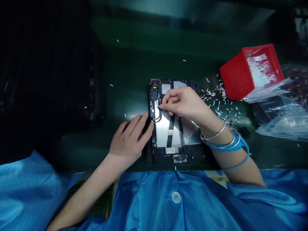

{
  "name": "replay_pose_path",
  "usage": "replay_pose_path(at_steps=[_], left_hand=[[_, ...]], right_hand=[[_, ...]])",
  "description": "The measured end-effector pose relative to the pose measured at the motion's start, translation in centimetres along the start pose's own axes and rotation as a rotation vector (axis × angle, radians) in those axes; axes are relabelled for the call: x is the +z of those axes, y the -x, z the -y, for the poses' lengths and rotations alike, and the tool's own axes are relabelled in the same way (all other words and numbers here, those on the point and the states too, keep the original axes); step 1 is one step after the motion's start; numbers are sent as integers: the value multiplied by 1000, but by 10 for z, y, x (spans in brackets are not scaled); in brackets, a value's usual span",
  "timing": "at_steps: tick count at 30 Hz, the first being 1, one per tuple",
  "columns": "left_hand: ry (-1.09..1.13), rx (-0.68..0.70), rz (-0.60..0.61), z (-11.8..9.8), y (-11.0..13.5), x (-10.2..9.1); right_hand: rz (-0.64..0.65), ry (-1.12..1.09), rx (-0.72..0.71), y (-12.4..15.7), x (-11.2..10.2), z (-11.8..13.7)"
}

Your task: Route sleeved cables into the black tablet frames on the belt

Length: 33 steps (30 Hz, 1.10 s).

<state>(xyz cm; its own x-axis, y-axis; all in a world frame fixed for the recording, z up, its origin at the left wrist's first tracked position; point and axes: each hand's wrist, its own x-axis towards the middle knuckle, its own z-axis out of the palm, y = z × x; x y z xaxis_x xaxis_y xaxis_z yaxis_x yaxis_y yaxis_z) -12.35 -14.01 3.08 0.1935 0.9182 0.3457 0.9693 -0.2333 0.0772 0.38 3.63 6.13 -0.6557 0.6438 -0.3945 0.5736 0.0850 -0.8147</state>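
An opened tablet [168, 141] lies face down on the green mat, its silver battery plate and black flex cables showing. My left hand [131, 138] rests flat on the mat with fingers stretched, the fingertips touching the tablet's left edge. My right hand [183, 102] is over the upper left part of the tablet, fingers pinched together on something small beside a curved black cable [157, 117]. I cannot make out what the pinch holds. Silver bangles and a blue wrist strap [226, 141] circle my right wrist.
A red bin [240, 75] lined with clear plastic lies tipped at the right, with several small white bits [218, 99] scattered by it. Clear plastic bags [286, 118] sit at the far right. A dark stack [90, 93] stands at the left. My blue coat [175, 199] fills the foreground.
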Motion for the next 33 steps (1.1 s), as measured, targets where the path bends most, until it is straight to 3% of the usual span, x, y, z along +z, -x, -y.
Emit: replay_pose_path(at_steps=[13, 21, 33], left_hand=[[72, -49, 115, -11, -13, 5], [110, 73, 146, -8, -18, 4], [141, 69, 159, -7, -18, 4]], right_hand=[[-91, 166, -34, 4, 4, 1], [-126, 193, -56, 5, 6, 0], [-172, 180, -45, 3, 9, -1]])
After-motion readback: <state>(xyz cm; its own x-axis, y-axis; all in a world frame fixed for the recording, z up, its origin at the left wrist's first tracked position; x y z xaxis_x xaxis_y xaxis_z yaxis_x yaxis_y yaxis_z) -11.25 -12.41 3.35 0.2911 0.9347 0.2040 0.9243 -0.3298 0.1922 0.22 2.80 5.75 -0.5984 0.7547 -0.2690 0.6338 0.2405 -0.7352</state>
